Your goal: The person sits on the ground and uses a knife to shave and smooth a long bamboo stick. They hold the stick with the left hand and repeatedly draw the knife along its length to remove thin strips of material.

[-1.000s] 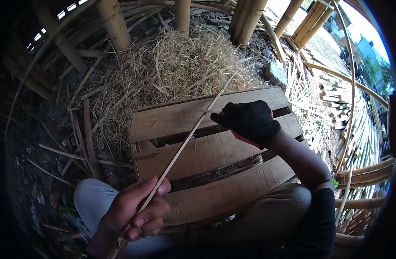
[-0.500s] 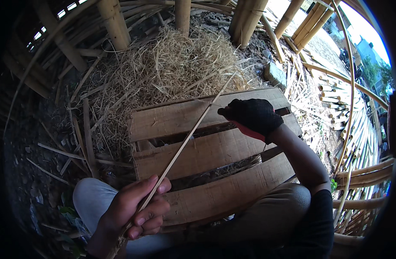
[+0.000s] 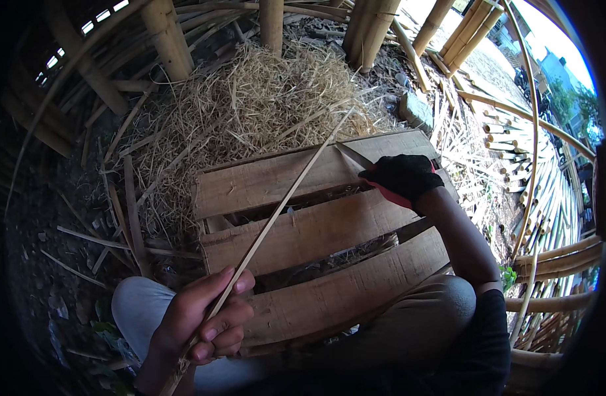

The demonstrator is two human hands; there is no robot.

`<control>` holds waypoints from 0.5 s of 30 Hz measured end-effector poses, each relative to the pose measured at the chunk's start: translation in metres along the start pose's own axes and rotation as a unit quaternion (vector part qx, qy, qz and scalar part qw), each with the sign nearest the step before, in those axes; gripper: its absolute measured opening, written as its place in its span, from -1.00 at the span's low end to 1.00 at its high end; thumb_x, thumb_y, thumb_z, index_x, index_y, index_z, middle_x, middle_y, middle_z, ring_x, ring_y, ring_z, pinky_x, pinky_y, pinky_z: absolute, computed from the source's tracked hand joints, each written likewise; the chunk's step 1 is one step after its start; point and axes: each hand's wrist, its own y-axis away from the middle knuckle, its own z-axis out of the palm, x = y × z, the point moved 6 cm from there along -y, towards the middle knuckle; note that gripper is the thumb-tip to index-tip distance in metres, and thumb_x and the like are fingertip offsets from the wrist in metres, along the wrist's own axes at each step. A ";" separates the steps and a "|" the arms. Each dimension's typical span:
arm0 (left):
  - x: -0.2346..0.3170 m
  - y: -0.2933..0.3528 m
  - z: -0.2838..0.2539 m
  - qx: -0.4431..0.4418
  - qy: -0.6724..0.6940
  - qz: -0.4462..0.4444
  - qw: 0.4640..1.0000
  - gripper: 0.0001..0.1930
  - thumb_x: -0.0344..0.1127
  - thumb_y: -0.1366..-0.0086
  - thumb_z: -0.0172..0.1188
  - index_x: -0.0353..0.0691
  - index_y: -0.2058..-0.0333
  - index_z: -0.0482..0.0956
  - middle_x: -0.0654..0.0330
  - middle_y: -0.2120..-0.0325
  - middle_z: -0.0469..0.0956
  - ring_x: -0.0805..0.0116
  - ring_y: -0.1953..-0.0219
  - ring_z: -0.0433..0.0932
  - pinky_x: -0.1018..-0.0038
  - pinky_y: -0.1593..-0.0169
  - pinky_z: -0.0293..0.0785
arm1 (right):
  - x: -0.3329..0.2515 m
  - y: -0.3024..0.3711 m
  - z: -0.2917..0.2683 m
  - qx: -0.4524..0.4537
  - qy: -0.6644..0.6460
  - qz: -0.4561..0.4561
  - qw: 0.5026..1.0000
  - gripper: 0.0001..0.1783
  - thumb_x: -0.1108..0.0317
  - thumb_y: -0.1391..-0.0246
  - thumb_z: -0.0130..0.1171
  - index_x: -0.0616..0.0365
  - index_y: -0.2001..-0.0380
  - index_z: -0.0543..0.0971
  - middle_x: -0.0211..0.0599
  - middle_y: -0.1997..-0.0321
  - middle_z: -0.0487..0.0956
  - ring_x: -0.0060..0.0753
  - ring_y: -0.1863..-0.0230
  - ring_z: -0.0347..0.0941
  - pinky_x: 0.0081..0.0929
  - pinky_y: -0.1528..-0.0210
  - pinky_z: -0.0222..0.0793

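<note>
My bare left hand [image 3: 207, 313] is closed around a long thin bamboo strip [image 3: 283, 203], which slants up and to the right, its far end beyond the wooden slats. On my right hand [image 3: 402, 178] is a black work glove with a reddish palm. Its fingers are wrapped round a knife, whose handle they hide. The knife blade [image 3: 355, 157] points left over the farthest slat, its tip close to the strip's far part. Beneath both lies a low slatted wooden bench [image 3: 303, 236] in front of my bent knees.
A heap of pale bamboo shavings [image 3: 276, 99] lies beyond the bench. Upright bamboo posts [image 3: 272, 30] stand behind it. Loose strips [image 3: 132, 204] lean at the left, a stone block [image 3: 416, 111] sits past the far right corner, and cut bamboo poles [image 3: 547, 198] are piled at right.
My right hand has moved right and slightly nearer, and the knife blade now shows clearly. The left hand keeps its grip on the strip, whose far end has shifted slightly left.
</note>
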 end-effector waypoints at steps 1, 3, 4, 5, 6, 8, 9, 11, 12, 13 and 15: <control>0.000 -0.001 0.001 0.003 -0.001 0.000 1.000 -0.66 -0.05 -0.59 -0.47 -0.10 0.13 0.24 0.26 0.78 0.30 0.55 0.91 0.24 0.65 0.90 0.00 | 0.002 0.001 0.004 -0.006 -0.002 0.010 1.000 -0.41 -0.29 -0.25 -0.10 -0.08 0.18 0.69 -0.21 0.26 0.69 -0.10 0.11 0.63 -0.17 0.06 0.50; -0.001 -0.002 0.002 0.004 0.001 0.001 1.000 -0.66 -0.05 -0.59 -0.47 -0.11 0.13 0.23 0.25 0.78 0.30 0.55 0.91 0.24 0.65 0.89 0.00 | 0.002 0.006 -0.001 -0.004 -0.008 0.033 0.999 -0.36 -0.35 -0.20 -0.05 -0.02 0.20 0.69 -0.17 0.25 0.69 -0.08 0.11 0.63 -0.18 0.05 0.50; -0.002 -0.001 0.002 0.006 0.003 0.006 1.000 -0.66 -0.05 -0.59 -0.47 -0.12 0.13 0.23 0.25 0.78 0.30 0.55 0.91 0.24 0.65 0.89 0.00 | -0.002 0.009 -0.014 0.005 -0.014 0.043 0.999 -0.35 -0.36 -0.18 -0.02 0.01 0.20 0.68 -0.16 0.25 0.69 -0.07 0.11 0.63 -0.17 0.04 0.50; -0.003 0.001 0.001 0.007 0.005 0.011 1.000 -0.66 -0.06 -0.59 -0.47 -0.13 0.13 0.23 0.25 0.78 0.30 0.54 0.91 0.24 0.65 0.89 0.00 | -0.004 0.008 -0.023 0.013 -0.020 0.053 0.998 -0.33 -0.36 -0.17 0.00 0.03 0.21 0.68 -0.15 0.25 0.69 -0.06 0.11 0.63 -0.17 0.03 0.50; -0.004 0.001 0.002 0.004 0.000 0.010 1.000 -0.66 -0.06 -0.59 -0.48 -0.13 0.14 0.23 0.24 0.78 0.30 0.54 0.91 0.25 0.65 0.90 0.00 | -0.006 0.006 -0.032 0.040 -0.050 0.050 0.997 -0.32 -0.37 -0.16 0.01 0.05 0.18 0.68 -0.14 0.22 0.69 -0.04 0.10 0.62 -0.17 0.01 0.49; -0.006 0.003 0.002 0.005 -0.008 0.013 1.000 -0.66 -0.06 -0.59 -0.48 -0.15 0.14 0.22 0.24 0.78 0.30 0.53 0.91 0.25 0.64 0.90 0.01 | -0.009 -0.006 -0.047 0.092 -0.114 0.038 0.988 -0.28 -0.39 -0.13 0.04 0.08 0.13 0.66 -0.12 0.15 0.69 -0.02 0.06 0.61 -0.16 -0.04 0.48; -0.007 0.003 0.002 -0.002 0.001 0.016 1.000 -0.66 -0.07 -0.59 -0.49 -0.15 0.14 0.21 0.23 0.78 0.30 0.53 0.91 0.25 0.64 0.90 0.01 | -0.002 -0.018 -0.039 0.143 -0.196 0.014 0.970 -0.26 -0.36 -0.14 0.07 0.09 -0.03 0.60 -0.07 0.03 0.65 0.00 -0.04 0.58 -0.17 -0.12 0.45; -0.008 -0.001 0.004 -0.019 0.017 0.011 1.000 -0.66 -0.07 -0.59 -0.50 -0.15 0.15 0.20 0.22 0.78 0.30 0.52 0.91 0.25 0.64 0.90 0.01 | 0.013 -0.036 -0.026 0.171 -0.244 0.004 0.955 -0.24 -0.35 -0.15 0.07 0.08 -0.10 0.55 -0.04 -0.05 0.61 0.00 -0.10 0.55 -0.19 -0.16 0.43; -0.009 -0.002 0.006 -0.020 0.008 0.005 1.000 -0.66 -0.07 -0.59 -0.51 -0.15 0.15 0.20 0.22 0.78 0.30 0.52 0.91 0.26 0.63 0.90 0.01 | 0.017 -0.047 -0.019 0.184 -0.269 -0.005 0.945 -0.23 -0.35 -0.15 0.08 0.08 -0.14 0.53 -0.03 -0.10 0.59 0.00 -0.13 0.53 -0.19 -0.18 0.42; -0.011 -0.002 0.008 -0.022 -0.002 -0.002 1.000 -0.66 -0.07 -0.59 -0.51 -0.15 0.14 0.19 0.22 0.79 0.30 0.51 0.91 0.26 0.63 0.90 0.02 | 0.020 -0.056 -0.013 0.177 -0.291 -0.014 0.940 -0.24 -0.32 -0.16 0.09 0.09 -0.16 0.52 -0.03 -0.12 0.58 0.01 -0.14 0.52 -0.19 -0.20 0.41; -0.013 -0.003 0.012 -0.006 -0.042 -0.011 0.999 -0.67 -0.05 -0.59 -0.47 -0.15 0.16 0.20 0.24 0.81 0.27 0.51 0.92 0.22 0.63 0.89 0.00 | 0.023 -0.074 0.001 0.177 -0.302 -0.068 0.934 -0.32 -0.27 -0.17 0.10 0.11 -0.06 0.57 -0.05 -0.04 0.61 0.02 -0.09 0.54 -0.23 -0.16 0.43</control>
